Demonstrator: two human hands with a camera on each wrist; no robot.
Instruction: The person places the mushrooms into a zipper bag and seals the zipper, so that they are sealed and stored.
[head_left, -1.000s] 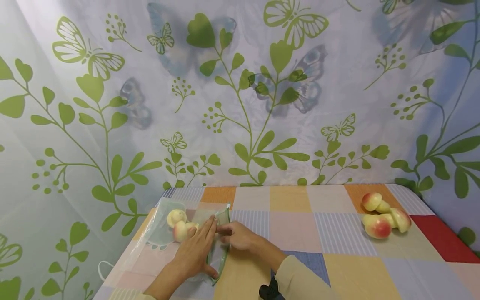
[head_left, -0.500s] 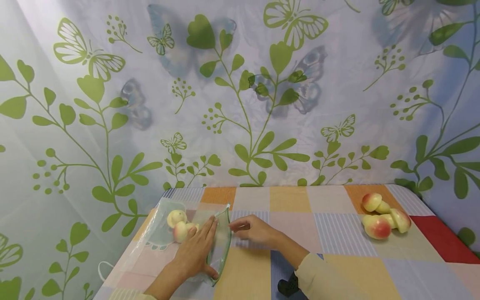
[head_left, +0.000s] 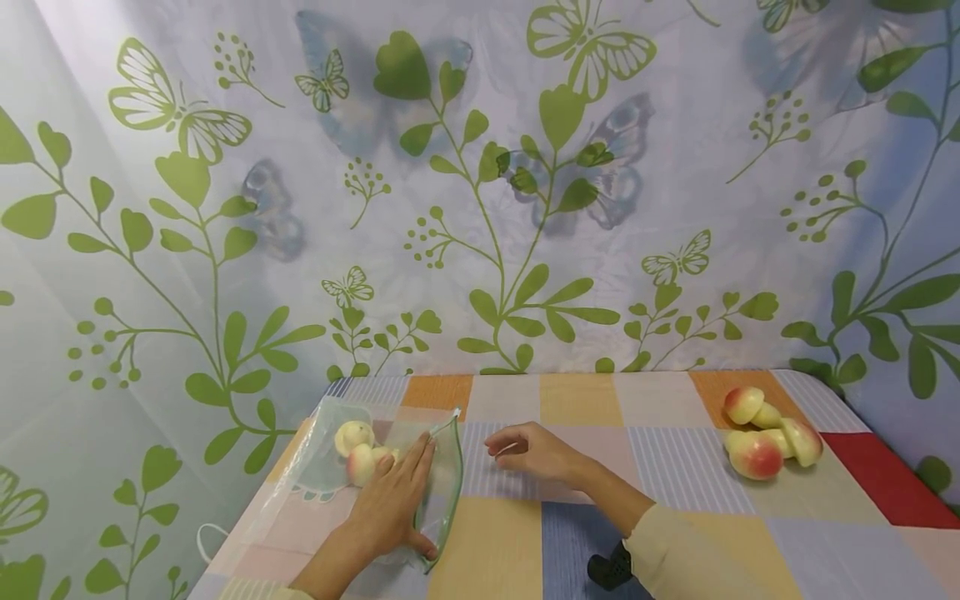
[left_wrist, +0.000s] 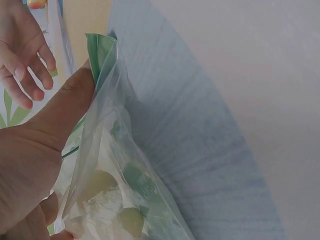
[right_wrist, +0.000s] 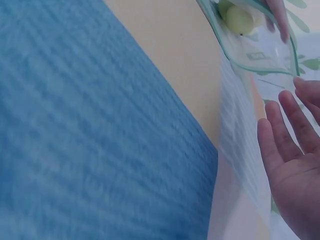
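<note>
A clear zip bag [head_left: 444,475] with a green zip edge lies on the left of the table, its mouth parted and facing right. Inside it are yellow mushroom-shaped pieces [head_left: 353,437] with red-tinged caps. My left hand [head_left: 390,500] rests on the bag with fingers straight, its thumb against the green edge [left_wrist: 102,55]. To the right of the mouth, my right hand [head_left: 536,452] hovers with fingers loosely bent and nothing in it. In the right wrist view, the round pieces [right_wrist: 240,20] show through the bag mouth.
Several more mushroom-shaped pieces [head_left: 756,454] lie grouped at the table's far right. A patchwork cloth [head_left: 585,467] covers the table. Behind it hangs a curtain [head_left: 480,208] with leaves and butterflies. A white loop [head_left: 202,542] shows at the left edge.
My right hand has drawn away from the bag's mouth to the right, leaving its green edge spread. The left hand has stayed on the bag.
</note>
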